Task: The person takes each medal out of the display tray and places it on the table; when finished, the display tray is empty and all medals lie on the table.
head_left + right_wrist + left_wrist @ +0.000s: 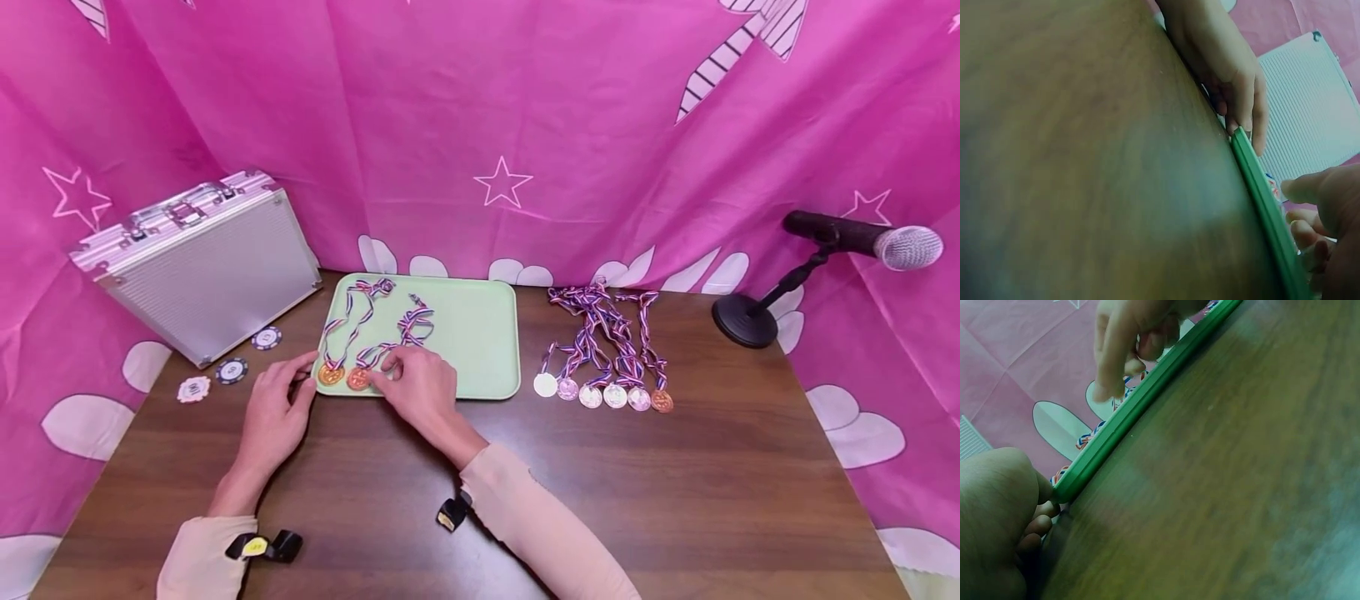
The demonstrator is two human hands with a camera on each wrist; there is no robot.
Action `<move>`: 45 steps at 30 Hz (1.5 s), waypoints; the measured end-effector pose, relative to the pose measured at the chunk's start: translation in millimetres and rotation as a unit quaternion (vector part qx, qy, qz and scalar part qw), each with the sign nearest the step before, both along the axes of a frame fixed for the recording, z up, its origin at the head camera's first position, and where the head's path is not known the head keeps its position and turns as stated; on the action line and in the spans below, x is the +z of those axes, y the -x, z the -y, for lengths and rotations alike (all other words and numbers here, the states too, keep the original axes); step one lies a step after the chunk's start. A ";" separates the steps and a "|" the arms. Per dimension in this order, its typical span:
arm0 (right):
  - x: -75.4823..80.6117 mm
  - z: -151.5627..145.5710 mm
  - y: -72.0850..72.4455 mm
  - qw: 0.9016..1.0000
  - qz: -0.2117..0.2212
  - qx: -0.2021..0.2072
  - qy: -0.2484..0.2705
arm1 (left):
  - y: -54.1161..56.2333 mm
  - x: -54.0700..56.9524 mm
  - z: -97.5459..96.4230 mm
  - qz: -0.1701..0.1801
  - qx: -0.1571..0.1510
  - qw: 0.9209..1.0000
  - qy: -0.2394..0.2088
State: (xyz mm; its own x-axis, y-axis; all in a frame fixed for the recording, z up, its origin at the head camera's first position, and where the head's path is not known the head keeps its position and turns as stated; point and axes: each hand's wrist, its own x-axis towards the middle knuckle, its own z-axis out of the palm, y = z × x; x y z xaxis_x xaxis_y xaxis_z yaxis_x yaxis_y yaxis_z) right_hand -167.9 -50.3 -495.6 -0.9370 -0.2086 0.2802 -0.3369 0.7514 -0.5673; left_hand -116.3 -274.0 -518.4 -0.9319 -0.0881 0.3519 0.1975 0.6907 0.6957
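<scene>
1. We find the bronze medal on the green tray, beside a gold medal.
2. Right hand at its edge; we cannot tell whether that grip pinches.
3. Left hand at the tray's corner, grip spread.
4. Bench: metal case left, more medals right.

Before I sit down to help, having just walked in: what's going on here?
A person's left hand is at one corner of a green tray; the right hand is at a reddish medal on it, beside a gold medal. Six other medals lie on the table, right of the tray.
</scene>
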 end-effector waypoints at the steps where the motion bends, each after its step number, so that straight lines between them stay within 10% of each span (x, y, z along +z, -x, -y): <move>1: -0.6 0.7 1.4 1.000 0.009 -0.007 -0.008 | 0.8 -0.6 -0.3 -0.003 -0.002 1.000 0.001; 13: -20.5 13.8 16.9 0.997 -0.021 -0.051 -0.062 | 2.4 -3.0 0.2 -0.026 -0.003 1.000 0.003; 18: -6.5 -1.8 14.5 0.999 0.010 -0.026 -0.033 | 2.5 -4.7 -1.6 -0.028 -0.005 1.000 0.002; 27: -28.4 -41.2 28.2 0.999 0.044 0.000 -0.020 | 2.2 -4.6 -1.2 -0.024 -0.002 1.000 0.003; 33: -6.5 -76.2 21.1 0.997 0.068 0.020 -0.009 | 1.3 -3.7 -0.7 -0.014 0.001 1.000 0.002; 45: -48.9 -121.0 50.5 0.995 0.072 0.049 -0.043 | 2.2 -5.0 -0.2 -0.016 0.002 1.000 0.004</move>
State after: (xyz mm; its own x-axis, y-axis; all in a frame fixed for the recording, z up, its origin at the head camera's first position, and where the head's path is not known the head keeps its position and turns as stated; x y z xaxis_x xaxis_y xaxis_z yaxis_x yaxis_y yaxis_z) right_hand -218.4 70.7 -544.5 -0.9400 -0.3189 0.1214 -0.3312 0.7669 -0.5497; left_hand -118.5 -273.8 -523.4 -0.9201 -0.0892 0.3815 0.2157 0.6974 0.6835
